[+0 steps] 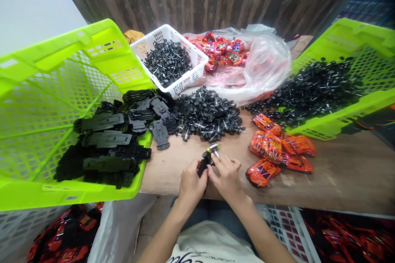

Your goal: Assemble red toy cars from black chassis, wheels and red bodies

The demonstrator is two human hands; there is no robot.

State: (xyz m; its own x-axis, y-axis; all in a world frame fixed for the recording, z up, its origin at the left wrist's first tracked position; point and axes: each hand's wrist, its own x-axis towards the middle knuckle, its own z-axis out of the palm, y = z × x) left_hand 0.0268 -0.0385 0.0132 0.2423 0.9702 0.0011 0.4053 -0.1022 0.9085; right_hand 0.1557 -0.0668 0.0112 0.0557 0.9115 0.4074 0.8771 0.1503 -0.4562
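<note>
Above the wooden tabletop, my left hand [194,181] is closed around a small black plastic toy-car part [203,165]. My right hand [226,176] has its fingertips pressed to the right side of that same part, with the thumbs of both hands close together. Fingers cover much of the part. Just beyond the right fingertips is a small silver piece with a yellow end [212,148]; whether the fingers grip it I cannot tell. Ahead of the hands lies a heap of black wheels on metal axles [212,113]. Shiny orange toy-car bodies [271,148] are piled to the right.
A tilted green crate [92,195] at left holds black car bases [106,139]. Behind are a white basket [197,72] of wheel axles and a plastic bag [268,57] with orange bodies. Another green crate [321,131] spills wheels at right. Bins of red-orange bodies [345,238] sit below the table.
</note>
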